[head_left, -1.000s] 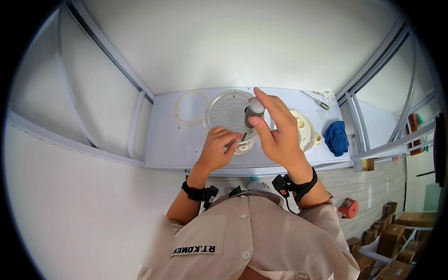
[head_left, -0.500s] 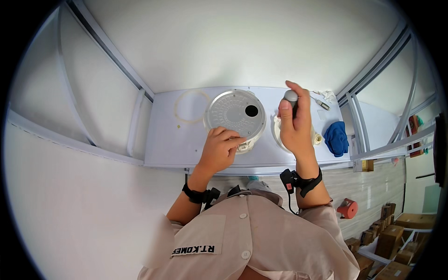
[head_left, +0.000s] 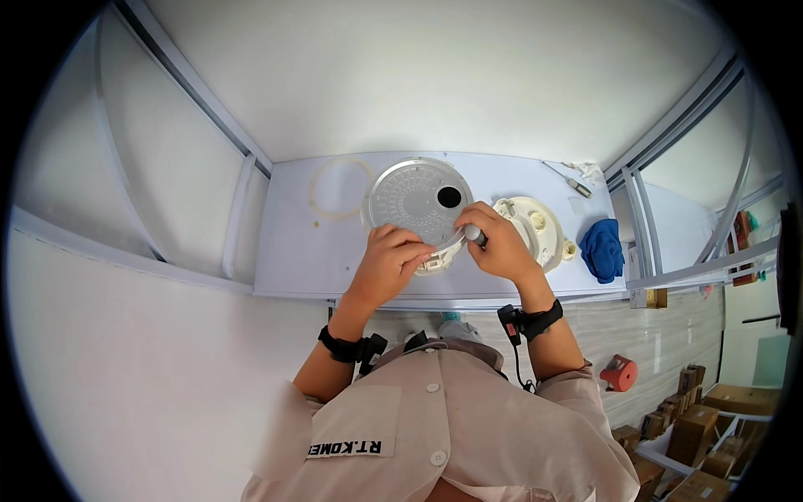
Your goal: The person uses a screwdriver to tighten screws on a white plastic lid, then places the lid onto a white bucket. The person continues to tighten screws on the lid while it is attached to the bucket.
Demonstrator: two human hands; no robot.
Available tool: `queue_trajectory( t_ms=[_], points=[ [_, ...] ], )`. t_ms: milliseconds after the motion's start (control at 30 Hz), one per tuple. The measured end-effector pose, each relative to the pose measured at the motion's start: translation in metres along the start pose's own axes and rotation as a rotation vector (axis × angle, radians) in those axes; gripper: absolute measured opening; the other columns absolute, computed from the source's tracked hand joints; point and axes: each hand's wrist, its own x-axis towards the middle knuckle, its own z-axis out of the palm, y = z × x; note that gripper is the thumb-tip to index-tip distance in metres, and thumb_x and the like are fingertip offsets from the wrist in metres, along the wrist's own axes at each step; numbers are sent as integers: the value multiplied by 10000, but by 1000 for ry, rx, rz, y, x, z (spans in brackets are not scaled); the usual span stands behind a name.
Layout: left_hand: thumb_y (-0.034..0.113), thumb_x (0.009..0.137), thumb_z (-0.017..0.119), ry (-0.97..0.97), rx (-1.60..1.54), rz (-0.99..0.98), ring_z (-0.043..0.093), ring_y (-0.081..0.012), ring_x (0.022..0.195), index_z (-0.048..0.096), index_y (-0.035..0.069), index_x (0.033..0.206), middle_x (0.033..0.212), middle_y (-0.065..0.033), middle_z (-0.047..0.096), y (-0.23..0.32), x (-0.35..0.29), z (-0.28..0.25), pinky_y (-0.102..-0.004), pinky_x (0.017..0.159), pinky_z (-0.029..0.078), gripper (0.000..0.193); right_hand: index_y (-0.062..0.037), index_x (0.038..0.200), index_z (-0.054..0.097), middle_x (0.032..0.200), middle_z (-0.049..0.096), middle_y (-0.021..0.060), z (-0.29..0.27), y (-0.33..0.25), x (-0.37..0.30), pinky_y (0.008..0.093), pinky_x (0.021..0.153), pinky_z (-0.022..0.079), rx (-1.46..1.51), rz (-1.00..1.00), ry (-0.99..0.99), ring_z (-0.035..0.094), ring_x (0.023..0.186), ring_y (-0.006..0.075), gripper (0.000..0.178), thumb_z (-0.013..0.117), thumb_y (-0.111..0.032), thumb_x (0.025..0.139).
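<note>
A round silver metal plate (head_left: pixel 401 197) with a black round spot sits on a white plastic part (head_left: pixel 435 263), like an appliance lid, mid-table. My left hand (head_left: pixel 387 263) is closed at its near rim, thumb and fingers pinching the edge. At the near-right rim my right hand (head_left: pixel 499 244) is closed around a screwdriver (head_left: pixel 474 234) with a grey rounded end and dark grip; the shaft is hidden. Just right of this hand lies a round cream plastic cover (head_left: pixel 546 238).
A pale ring gasket (head_left: pixel 314 186) lies on the left of the table (head_left: pixel 288 259). To the right are another screwdriver (head_left: pixel 579 188), a small cream part (head_left: pixel 569 249) and a blue cloth (head_left: pixel 601 250). Metal frame posts flank both sides; a red stool (head_left: pixel 619 374) stands on the floor.
My right hand has come down and left with the screwdriver, from above the cream cover to the plate's rim. The cover shows more now. My left hand stays at the rim.
</note>
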Motion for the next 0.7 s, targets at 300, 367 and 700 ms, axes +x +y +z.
queue_trajectory(
  t_ms=[300, 367, 700],
  points=[
    [74, 881, 774, -51, -3, -32, 619, -244, 983, 833, 106, 978, 981, -19, 725, -2, -6, -18, -413, 948, 494, 118, -67, 1030, 643, 1108, 687, 64, 15, 3, -10, 351, 630, 533, 119, -21, 30, 659, 734, 275, 284, 841, -29, 831],
    [60, 874, 769, -38, 27, -25, 630, -257, 990, 831, 94, 970, 983, -27, 729, -2, -6, -27, -421, 960, 509, 119, -63, 1012, 645, 1068, 693, 72, 26, -2, -14, 353, 626, 531, 113, -9, 85, 667, 736, 276, 276, 845, -28, 824],
    [-43, 863, 682, -47, 39, -126, 652, -311, 1016, 802, 60, 963, 1009, -76, 738, -11, -6, -57, -449, 992, 511, 187, -60, 1001, 676, 981, 704, 81, 68, -40, -21, 384, 602, 553, 12, 71, 244, 696, 687, 307, 276, 867, -83, 804]
  ],
)
